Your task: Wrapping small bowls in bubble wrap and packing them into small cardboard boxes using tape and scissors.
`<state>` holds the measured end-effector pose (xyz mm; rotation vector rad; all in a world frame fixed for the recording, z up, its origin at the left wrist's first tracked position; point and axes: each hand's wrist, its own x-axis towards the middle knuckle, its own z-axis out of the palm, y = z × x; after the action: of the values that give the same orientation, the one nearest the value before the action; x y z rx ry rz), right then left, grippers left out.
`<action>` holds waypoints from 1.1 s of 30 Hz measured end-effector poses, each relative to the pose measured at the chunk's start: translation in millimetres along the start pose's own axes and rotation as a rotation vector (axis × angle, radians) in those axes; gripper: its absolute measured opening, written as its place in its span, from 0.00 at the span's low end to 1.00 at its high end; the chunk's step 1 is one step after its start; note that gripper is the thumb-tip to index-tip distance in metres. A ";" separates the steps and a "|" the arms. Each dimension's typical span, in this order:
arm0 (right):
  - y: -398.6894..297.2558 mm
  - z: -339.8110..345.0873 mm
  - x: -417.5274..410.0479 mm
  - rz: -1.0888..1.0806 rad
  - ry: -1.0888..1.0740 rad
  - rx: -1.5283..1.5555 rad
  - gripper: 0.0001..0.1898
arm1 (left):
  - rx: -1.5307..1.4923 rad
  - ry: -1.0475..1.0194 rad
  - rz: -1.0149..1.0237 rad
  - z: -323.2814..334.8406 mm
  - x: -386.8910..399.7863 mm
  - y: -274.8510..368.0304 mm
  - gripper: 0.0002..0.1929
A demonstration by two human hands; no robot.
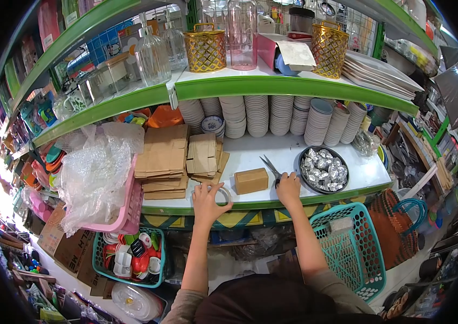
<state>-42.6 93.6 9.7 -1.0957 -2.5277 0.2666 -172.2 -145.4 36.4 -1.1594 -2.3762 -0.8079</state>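
My left hand (208, 202) is at the shelf's front edge, its thumb and fingers around a roll of tape (223, 196). My right hand (288, 187) is on the handles of a pair of scissors (270, 166), whose blades point away to the back left. Between my hands a small closed brown cardboard box (251, 181) lies on the white shelf (253, 152). Flattened brown cartons (161, 152) and smaller folded ones (202, 154) are stacked beyond my left hand. Right of the scissors is a round black tray (348, 178) holding silvery foil-like pieces (323, 169).
Stacked bowls (257, 115) line the shelf's back under a green-edged upper shelf (293, 89). A pink basket (132, 202) with bubble wrap (95, 170) stands left. Below are a filled teal basket (96, 253) and another teal basket (374, 243), near a woven bag (391, 227).
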 end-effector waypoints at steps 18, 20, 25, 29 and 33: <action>-2.0 5.2 -14.1 -0.039 0.164 0.093 0.27 | 0.146 0.196 -0.286 32.3 -18.0 11.7 0.30; -1.6 5.7 -14.7 -0.061 0.206 0.098 0.23 | 0.100 0.114 -0.273 30.1 -19.5 6.5 0.31; 6.1 15.6 -14.8 -0.130 0.361 0.201 0.13 | 0.031 0.106 -0.281 35.0 -15.7 0.6 0.31; 8.3 20.1 -15.4 -0.144 0.438 0.270 0.06 | 0.034 0.146 -0.294 39.0 -14.4 5.2 0.32; 6.8 21.3 -16.4 -0.167 0.512 0.269 0.05 | -0.012 0.196 -0.280 43.1 -13.2 7.4 0.32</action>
<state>-36.5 85.7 -16.1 -0.7294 -2.0393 0.2357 -161.9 -121.9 -1.4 -0.7209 -2.3985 -0.9771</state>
